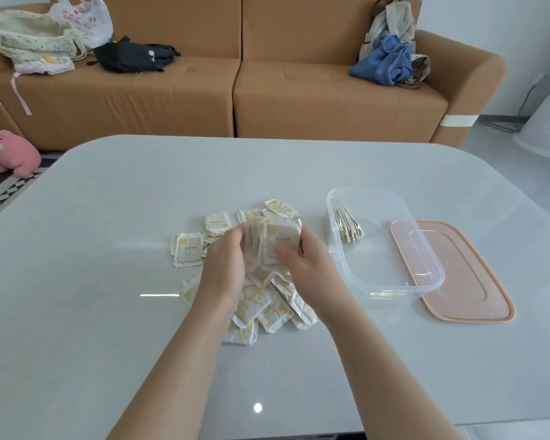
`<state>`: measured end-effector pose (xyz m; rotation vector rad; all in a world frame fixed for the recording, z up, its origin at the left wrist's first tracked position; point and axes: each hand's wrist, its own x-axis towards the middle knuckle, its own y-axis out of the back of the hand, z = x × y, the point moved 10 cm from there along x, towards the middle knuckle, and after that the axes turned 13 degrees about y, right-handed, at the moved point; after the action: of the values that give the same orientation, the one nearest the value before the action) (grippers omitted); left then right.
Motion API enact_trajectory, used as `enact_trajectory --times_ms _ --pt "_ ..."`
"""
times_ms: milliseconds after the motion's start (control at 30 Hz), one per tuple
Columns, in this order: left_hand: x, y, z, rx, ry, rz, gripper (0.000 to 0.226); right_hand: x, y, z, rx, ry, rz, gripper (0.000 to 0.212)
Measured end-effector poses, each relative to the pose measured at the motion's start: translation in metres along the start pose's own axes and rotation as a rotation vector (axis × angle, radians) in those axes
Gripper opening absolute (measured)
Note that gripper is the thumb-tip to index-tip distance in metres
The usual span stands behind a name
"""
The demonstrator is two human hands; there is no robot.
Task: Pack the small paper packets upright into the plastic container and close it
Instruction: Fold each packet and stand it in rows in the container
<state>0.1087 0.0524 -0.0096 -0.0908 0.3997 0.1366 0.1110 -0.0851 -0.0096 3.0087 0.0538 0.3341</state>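
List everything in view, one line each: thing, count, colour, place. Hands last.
loose packets: many, white-yellow, heaped mid-table
held packets: small stack, white-yellow, between both hands
packed packets: several, white-yellow, upright in container's far-left corner
container: one, clear, open, right of the heap
lid: one, pink, on table right of container
table: one, pale grey
sofa: one, brown, behind table
bags: several, cream, black, blue, on sofa
plush toy: one, pink, floor at left
left hand: holds held packets' left side
right hand: pinches held packets' right side
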Motion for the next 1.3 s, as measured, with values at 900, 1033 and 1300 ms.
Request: enact_trajectory --times_ms 900,1033,1300 --pt "0.012 0.004 -0.009 -0.02 -0.126 0.078 0.04 -0.006 0.002 0.02 -0.48 0.163 -0.067 0.031" --pt "0.016 0.01 0.001 0.069 -0.162 0.087 0.024 -0.003 0.0 0.012 -0.523 0.201 -0.092 0.019" --pt "0.005 0.015 0.025 0.311 -0.347 0.214 0.027 -0.002 -0.002 0.007 -0.554 0.212 -0.111 0.013"
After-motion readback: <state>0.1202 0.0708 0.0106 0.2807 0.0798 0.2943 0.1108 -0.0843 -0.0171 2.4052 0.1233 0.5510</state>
